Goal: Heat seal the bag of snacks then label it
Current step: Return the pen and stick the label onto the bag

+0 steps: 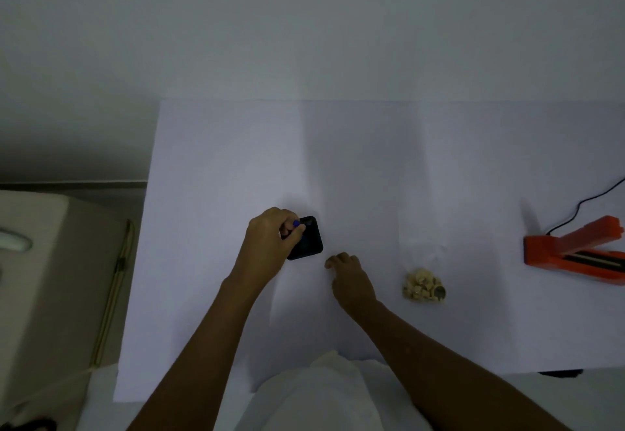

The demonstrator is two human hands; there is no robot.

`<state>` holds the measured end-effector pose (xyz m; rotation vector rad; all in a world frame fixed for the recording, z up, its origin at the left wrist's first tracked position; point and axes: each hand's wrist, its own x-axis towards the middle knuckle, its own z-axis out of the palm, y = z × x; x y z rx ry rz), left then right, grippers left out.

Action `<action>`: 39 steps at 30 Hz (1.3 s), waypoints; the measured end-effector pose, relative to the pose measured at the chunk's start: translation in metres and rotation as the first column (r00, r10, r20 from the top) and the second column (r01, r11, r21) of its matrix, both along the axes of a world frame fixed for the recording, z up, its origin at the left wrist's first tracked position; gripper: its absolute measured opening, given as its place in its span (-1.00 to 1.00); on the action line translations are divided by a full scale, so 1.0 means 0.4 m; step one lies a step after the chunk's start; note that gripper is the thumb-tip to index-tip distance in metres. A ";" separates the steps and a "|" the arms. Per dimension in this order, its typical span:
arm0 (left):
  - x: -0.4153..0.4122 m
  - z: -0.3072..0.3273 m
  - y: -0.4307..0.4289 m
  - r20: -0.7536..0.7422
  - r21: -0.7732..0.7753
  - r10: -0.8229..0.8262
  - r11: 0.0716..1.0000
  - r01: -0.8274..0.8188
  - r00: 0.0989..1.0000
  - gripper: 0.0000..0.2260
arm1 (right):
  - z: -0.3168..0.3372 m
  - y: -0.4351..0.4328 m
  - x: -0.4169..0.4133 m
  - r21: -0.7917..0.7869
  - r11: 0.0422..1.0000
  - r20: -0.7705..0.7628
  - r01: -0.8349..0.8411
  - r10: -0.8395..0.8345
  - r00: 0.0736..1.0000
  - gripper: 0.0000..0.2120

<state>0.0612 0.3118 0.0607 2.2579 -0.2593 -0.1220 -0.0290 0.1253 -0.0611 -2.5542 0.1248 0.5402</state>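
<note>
A clear bag of pale snacks [423, 284] lies on the white table [372, 167], right of centre. The orange heat sealer [575, 251] sits at the right edge with its arm raised. My left hand [270, 244] grips a small black square device [306, 238] near the table's middle, fingers curled over its left side, a blue tip showing at the fingertips. My right hand [348, 275] rests on the table just right of the device, fingers loosely curled, holding nothing that I can see. It is apart from the snack bag.
A black cable [588, 200] runs from the sealer off the right edge. A beige cabinet or appliance [50, 278] stands left of the table with a thin stick [115, 288] leaning beside it. A white wall rises behind the table.
</note>
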 end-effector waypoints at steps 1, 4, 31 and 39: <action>-0.002 -0.018 -0.003 -0.018 0.015 -0.003 1.000 0.003 1.000 -0.93 | -0.002 -0.003 -0.001 0.003 1.000 0.010 0.003 -0.003 1.000 -0.59; -0.008 -0.057 -0.011 -0.062 0.060 -0.003 0.998 0.006 0.998 -0.91 | -0.007 -0.008 -0.005 0.019 1.000 0.031 0.014 -0.015 0.999 -0.65; -0.058 -0.091 -0.031 -0.219 0.178 0.101 0.982 -0.062 0.970 -0.70 | -0.035 -0.040 -0.024 0.024 0.998 -0.049 0.064 -0.063 0.997 -0.85; -0.073 0.002 -0.046 -0.061 0.089 0.137 0.987 -0.131 0.989 -0.54 | 0.196 -0.018 0.053 0.524 0.730 -0.001 0.439 -0.515 0.857 -0.96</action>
